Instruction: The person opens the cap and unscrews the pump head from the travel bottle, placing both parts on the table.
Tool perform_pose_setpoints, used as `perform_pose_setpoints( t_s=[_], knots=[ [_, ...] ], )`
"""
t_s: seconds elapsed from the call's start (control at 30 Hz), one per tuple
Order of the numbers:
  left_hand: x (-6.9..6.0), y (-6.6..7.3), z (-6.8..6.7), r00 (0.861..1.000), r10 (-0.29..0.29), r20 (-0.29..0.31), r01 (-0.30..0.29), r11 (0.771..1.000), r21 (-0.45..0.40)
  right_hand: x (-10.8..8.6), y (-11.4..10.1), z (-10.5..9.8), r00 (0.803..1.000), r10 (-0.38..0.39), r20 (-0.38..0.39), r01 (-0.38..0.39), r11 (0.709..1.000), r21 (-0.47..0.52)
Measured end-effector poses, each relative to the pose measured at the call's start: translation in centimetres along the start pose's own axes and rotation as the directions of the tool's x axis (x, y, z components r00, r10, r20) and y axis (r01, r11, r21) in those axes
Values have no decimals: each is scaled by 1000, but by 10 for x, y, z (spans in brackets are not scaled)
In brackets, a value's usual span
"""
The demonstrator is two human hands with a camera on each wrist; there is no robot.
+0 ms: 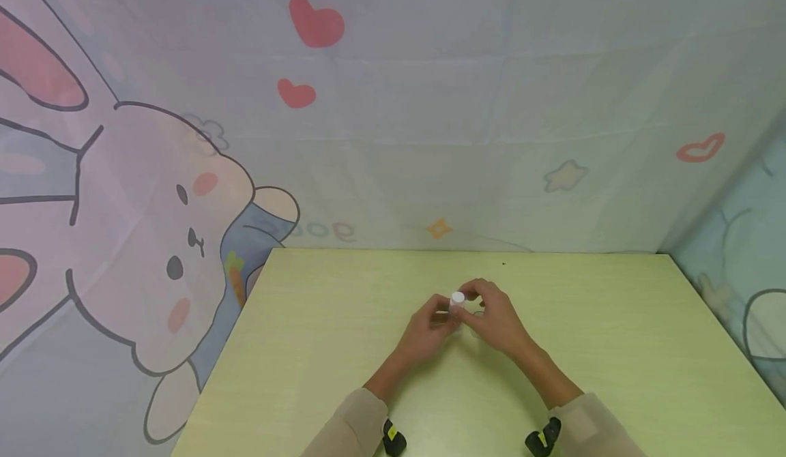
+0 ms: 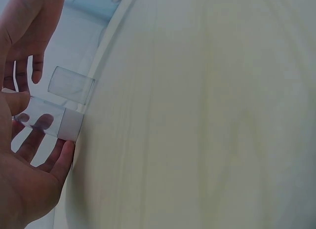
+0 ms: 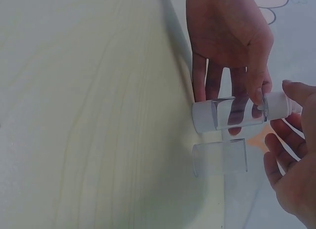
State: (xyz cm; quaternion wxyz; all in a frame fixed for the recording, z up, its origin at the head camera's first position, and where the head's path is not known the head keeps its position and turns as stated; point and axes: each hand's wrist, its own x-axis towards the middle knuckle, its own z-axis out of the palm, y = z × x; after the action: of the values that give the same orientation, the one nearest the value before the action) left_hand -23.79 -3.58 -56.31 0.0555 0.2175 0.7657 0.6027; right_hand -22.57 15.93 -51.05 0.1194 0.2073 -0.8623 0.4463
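Observation:
A clear cylindrical bottle [image 3: 228,113] with a white base and a white collar stands upright between my hands, over the middle of the table. My left hand [image 1: 425,331] grips its body, thumb on one side and fingers round the other, as the right wrist view shows. My right hand [image 1: 499,317] is at the bottle's white top [image 1: 457,297], with thumb and forefinger pinching it near the collar [image 3: 278,105]. The other right fingers are loosely bent. Beside the bottle, a clear open cylinder like a cap [image 3: 219,158] stands on the table, partly hidden by my right hand in the head view.
The pale yellow wooden table [image 1: 319,348] reaches back to a cloth backdrop [image 1: 405,136] printed with a rabbit and hearts. A small dark speck [image 1: 504,263] lies near the table's far edge. Black straps with devices [image 1: 543,438] sit at both sleeves.

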Motion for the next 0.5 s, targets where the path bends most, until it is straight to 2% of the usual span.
perform_pose_setpoints(
  t_s=[0.23,0.5],
  knots=[
    [-1,0,0,1000,-3,6,3,1000,-5,-1,1,1,999,31,6,-32,999,16],
    [1,-2,0,1000,17,2,-17,1000,7,0,1,-1,1000,14,6,-14,1000,7]
  ],
)
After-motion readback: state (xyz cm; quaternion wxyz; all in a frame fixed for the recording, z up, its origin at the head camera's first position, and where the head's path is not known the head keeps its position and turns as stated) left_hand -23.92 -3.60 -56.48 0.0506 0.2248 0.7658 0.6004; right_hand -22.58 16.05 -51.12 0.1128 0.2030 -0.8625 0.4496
